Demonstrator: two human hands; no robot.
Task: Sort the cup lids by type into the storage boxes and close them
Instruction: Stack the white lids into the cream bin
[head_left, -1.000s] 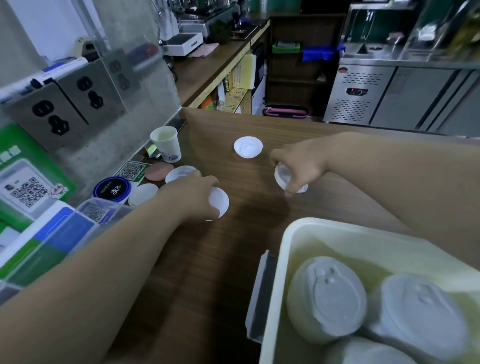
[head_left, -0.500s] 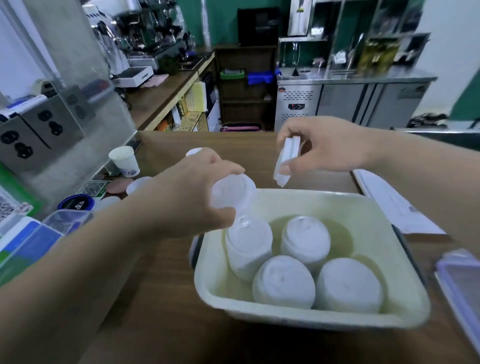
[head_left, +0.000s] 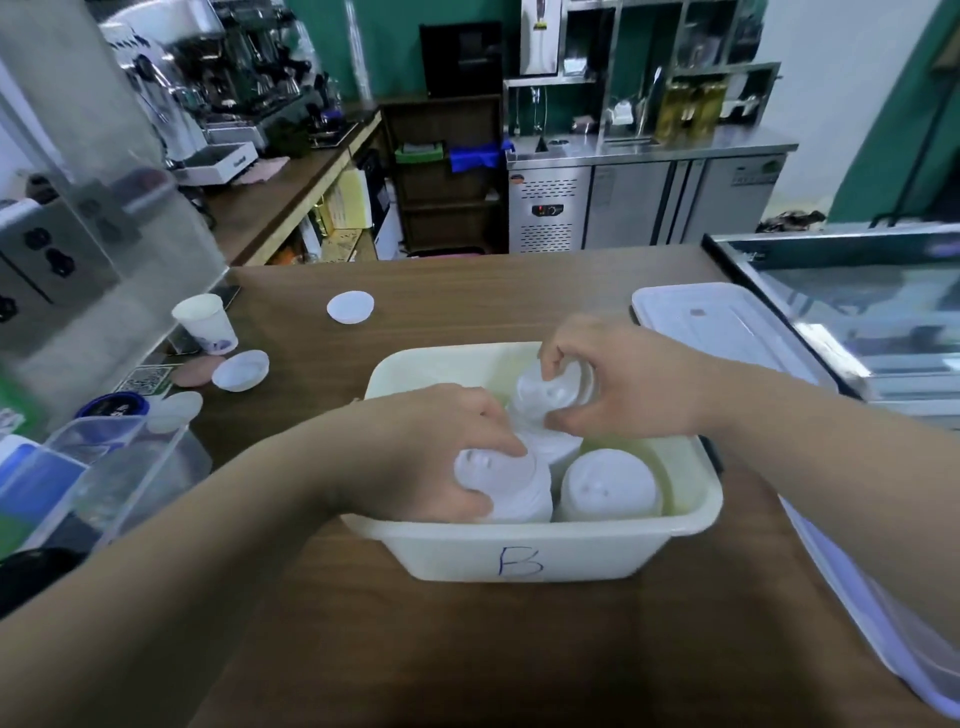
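A: Fingers (head_left: 496, 442) of the left hand (head_left: 436, 457) — what are they doing?
B: Curling round a white lid (head_left: 493, 470) sitting on the front-left stack (head_left: 522, 501) inside the box marked B (head_left: 519, 564).
A: Right hand (head_left: 628, 387)?
B: Pinching another lid (head_left: 553, 387), tilted, over the rear stack (head_left: 553, 452) in the same box — a loose lid (head_left: 350, 306) is lying on the table (head_left: 467, 649) beyond it.

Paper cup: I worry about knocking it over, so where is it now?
Head view: the paper cup stands upright at the far left of the counter, beside the clear screen, just behind a loose lid.
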